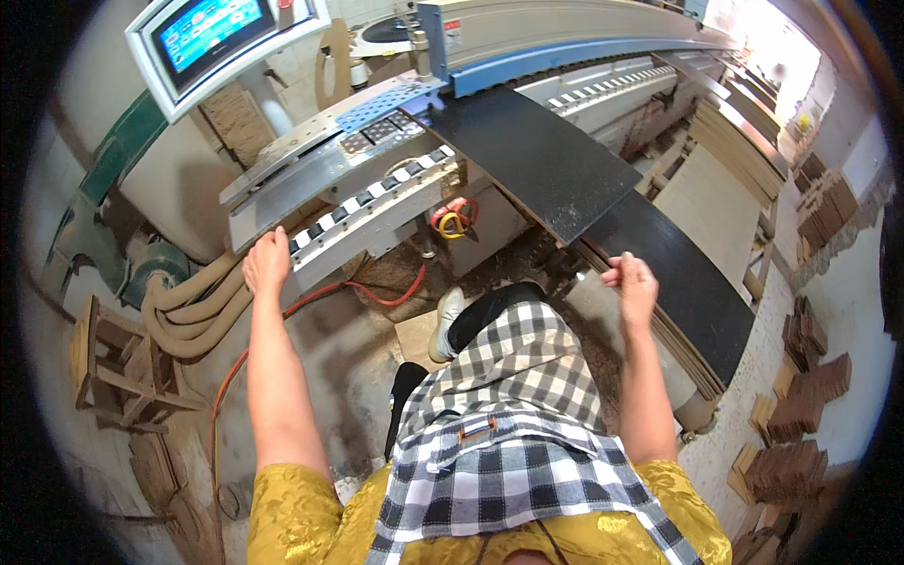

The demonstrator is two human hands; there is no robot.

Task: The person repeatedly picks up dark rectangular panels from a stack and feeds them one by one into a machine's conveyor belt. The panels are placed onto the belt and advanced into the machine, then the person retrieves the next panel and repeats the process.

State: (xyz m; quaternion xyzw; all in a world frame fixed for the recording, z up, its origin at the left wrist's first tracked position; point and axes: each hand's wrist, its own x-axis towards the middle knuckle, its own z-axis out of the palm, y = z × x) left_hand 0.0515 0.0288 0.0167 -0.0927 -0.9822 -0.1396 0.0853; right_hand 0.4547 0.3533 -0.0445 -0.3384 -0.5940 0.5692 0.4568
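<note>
My left hand [268, 262] is at the near left end of an edge-banding machine's infeed, its fingers at the metal rail [282, 205] beside a strip of black and white rollers [374, 192]. Whether it grips the rail cannot be told. My right hand [633, 282] is raised beside a stack of black-faced panels [678, 275], fingers curled and nothing visible in them. A dark panel [530, 152] reaches from under the machine's blue-edged beam [565, 63], its near corner over the stack.
A control screen [212, 32] is at upper left. Ribbed hoses [194, 318] and a wooden stool [127, 367] stand left. A red air hose [233, 374] crosses the floor. Beige boards [713, 205] and piles of brown pieces [787, 473] are at right.
</note>
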